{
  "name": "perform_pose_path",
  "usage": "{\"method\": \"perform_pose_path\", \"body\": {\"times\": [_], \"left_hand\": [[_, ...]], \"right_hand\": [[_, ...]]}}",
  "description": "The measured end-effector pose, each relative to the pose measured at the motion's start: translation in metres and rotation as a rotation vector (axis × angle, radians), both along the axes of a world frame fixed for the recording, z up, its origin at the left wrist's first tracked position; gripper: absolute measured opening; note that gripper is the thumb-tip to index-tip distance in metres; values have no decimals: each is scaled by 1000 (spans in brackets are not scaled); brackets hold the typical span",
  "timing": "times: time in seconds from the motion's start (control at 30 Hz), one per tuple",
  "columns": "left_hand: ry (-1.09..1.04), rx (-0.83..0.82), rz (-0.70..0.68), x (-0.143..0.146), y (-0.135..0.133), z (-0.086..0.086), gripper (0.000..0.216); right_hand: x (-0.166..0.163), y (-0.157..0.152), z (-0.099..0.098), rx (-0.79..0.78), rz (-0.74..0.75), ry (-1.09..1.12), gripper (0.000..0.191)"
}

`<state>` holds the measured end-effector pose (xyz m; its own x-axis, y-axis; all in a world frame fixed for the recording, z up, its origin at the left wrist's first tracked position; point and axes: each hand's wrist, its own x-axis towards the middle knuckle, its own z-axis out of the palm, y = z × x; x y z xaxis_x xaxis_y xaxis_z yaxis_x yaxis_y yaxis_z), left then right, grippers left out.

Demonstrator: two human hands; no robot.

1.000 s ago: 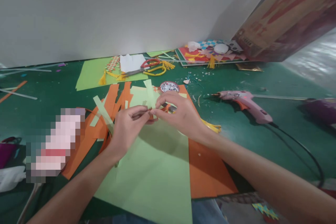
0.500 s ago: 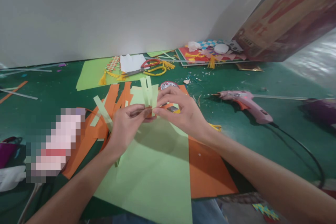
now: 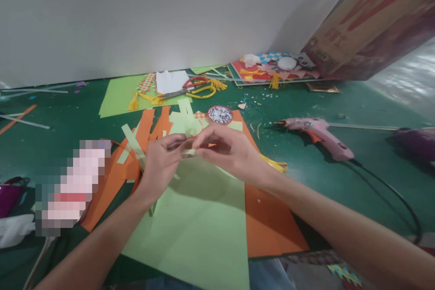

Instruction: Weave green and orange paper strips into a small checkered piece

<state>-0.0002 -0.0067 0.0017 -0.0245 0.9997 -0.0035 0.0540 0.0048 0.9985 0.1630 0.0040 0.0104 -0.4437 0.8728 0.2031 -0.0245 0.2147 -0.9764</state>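
Both hands meet over a pale green paper sheet (image 3: 207,226) that overlaps orange paper (image 3: 272,222). My left hand (image 3: 165,156) is closed on a bundle of light green paper strips (image 3: 186,109), whose ends stick up beyond the fingers. Thumb and forefinger of my right hand (image 3: 227,149) pinch the end of one green strip, close to the left fingertips. A bit of orange paper shows between the hands; its lower part is hidden by the fingers. Behind the right hand sits a round dish of small black-and-white pieces (image 3: 220,114).
To the right lies a pink glue gun (image 3: 316,131) with its cord. Farther back are scissors (image 3: 190,90), yellow tassels (image 3: 134,102) and a red board (image 3: 238,70) with paper crafts. Cut orange strips (image 3: 108,195) lie left, beside a blurred-out pink object (image 3: 76,186).
The strip ends that stood upright now lean away and lower. My right hand has come down slightly, drawing a green strip end toward me, and the round dish is more visible.
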Motion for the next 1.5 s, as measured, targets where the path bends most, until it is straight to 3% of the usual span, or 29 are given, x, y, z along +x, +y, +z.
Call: {"method": "perform_pose_path", "body": {"times": [0.13,0.27,0.47,0.67,1.17,1.5], "left_hand": [[4,18,-18,-3,1,-1,13],[-20,-54,101,1,2,1,18],[-70,-38,119,2,3,1,17],[-107,62,195,4,4,1,16],[-139,185,312,5,4,2,16],[-131,184,312,6,3,4,16]], "right_hand": [[2,-1,2,-30,48,4,9],[2,0,3,13,21,-41,6],[-1,1,0,74,1,-43,12],[-4,1,-2,78,-125,-111,24],[-4,2,-2,-278,-80,-130,28],[-4,3,-2,-359,-45,-68,29]]}}
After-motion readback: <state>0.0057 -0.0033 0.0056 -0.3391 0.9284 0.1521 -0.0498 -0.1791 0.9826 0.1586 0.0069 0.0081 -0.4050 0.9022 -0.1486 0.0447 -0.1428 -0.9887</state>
